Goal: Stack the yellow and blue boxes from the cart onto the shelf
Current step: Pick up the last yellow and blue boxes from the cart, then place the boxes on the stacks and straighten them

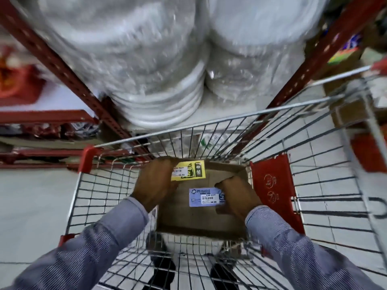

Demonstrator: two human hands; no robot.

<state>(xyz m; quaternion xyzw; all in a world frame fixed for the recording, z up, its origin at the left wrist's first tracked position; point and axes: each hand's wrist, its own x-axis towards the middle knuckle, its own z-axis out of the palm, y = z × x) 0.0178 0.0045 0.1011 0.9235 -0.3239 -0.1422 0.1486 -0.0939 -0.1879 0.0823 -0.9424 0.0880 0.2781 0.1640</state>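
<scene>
- Shelf point(69, 68) — red uprights, wrapped white plates, just beyond the cart point(209, 124).
- Carton point(199, 218) sits in the cart.
- Left hand point(154, 185) reaches down, fingers clamped on the yellow box point(191, 170).
- Right hand point(237, 197) — fingers closed round the blue box point(204, 196).

A shop: wire shopping cart point(209, 130), red steel shelving uprights point(69, 70) w/ wrapped plate stacks point(159, 97), price-tagged boxes.

Yellow box point(189, 170) in left hand point(154, 185), blue box point(206, 197) in right hand point(236, 197)
</scene>
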